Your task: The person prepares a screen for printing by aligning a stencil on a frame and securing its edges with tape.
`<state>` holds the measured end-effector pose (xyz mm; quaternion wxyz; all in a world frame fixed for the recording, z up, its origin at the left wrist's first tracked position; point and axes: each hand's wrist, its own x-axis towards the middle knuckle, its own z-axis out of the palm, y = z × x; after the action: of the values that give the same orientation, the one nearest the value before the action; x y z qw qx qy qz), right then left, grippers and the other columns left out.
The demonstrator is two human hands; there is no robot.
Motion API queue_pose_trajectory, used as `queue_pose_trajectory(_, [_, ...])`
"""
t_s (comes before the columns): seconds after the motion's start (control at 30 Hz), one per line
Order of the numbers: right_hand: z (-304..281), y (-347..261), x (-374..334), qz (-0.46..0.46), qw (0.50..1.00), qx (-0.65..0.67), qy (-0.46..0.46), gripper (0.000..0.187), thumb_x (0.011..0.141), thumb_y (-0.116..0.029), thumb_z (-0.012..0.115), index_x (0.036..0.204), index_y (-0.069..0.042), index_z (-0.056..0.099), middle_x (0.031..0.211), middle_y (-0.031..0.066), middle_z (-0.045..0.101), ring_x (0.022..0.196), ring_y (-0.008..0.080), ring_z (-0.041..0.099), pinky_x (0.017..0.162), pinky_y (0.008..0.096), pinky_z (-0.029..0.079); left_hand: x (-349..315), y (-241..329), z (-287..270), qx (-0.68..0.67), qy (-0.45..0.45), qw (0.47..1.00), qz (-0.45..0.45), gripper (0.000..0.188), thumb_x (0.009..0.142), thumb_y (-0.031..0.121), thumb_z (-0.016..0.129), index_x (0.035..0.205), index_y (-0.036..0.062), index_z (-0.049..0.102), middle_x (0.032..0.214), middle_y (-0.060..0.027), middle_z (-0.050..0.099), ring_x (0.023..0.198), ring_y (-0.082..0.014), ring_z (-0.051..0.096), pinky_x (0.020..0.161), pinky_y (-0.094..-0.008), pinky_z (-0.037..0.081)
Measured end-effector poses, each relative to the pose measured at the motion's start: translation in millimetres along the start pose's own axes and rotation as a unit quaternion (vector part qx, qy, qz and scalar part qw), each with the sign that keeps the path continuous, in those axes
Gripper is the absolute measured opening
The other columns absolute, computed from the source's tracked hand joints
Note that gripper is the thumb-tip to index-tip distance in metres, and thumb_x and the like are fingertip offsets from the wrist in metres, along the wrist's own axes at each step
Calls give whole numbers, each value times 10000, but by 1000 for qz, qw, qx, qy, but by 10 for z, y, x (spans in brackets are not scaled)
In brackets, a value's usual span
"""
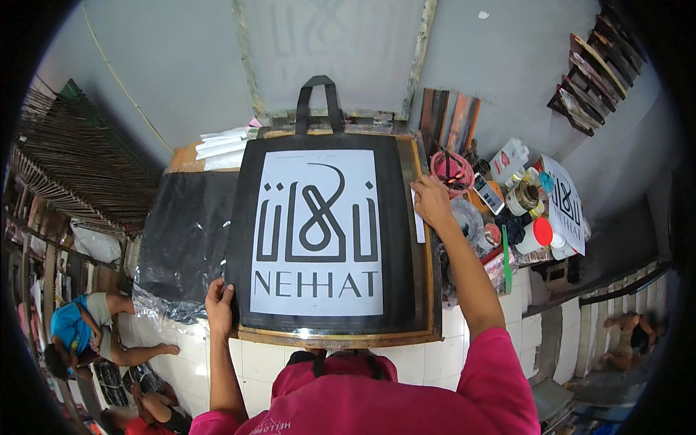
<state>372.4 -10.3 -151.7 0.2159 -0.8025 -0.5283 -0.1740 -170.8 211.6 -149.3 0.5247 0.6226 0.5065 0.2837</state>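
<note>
Bag of black fabric point(396, 235), flat at frame centre beneath white rectangular paper sheet point(316, 266). Left hand point(219, 303) against lower-left bag edge; right hand point(433, 202) at narrow white strip point(420, 230), right of centre; both grips indeterminable. Possible fault: skewed sheet, from uneven tugging.

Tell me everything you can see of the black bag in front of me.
The black bag is rectangular, apparently matte fabric, with one looped handle visible, pointing away from you. It lies flat on a wood-edged board. A white sheet with a black design covers most of its middle, leaving dark margins. Your left hand is at its lower left edge; your right hand is by a white strip near its right edge.
</note>
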Motion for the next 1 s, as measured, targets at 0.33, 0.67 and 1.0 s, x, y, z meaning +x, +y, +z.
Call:
queue_pose_trajectory(0.33, [71,152,105,119,979,161,23,104,945,-66,685,1005,4,732,985,150,666,948,381,678,861,448,531,-1,-46,22,-50,0,999,-5,221,1019,47,644,1228,-26,652,1091,-42,704,993,-118,618,928,-261,461])
queue_pose_trajectory(0.67, [-548,-304,-354,90,971,140,174,150,1046,-116,571,1127,3,611,1145,226,600,1095,431,598,998,493,475,-51,-12,16,-59,15,998,-3,239,1014,70,663,1243,0,673,1108,-36,702,1031,-124,625,965,-276,458])
queue_pose_trajectory(1.0, [-1309,-26,-369,301,813,494,67,179,1067,-83,590,1238,-33,595,951,86,677,783,205,741,695,324,598,6,-9,44,-41,0,999,-3,293,1013,63,662,1298,-3,658,1188,-55,702,1097,-142,628,1005,-280,452])
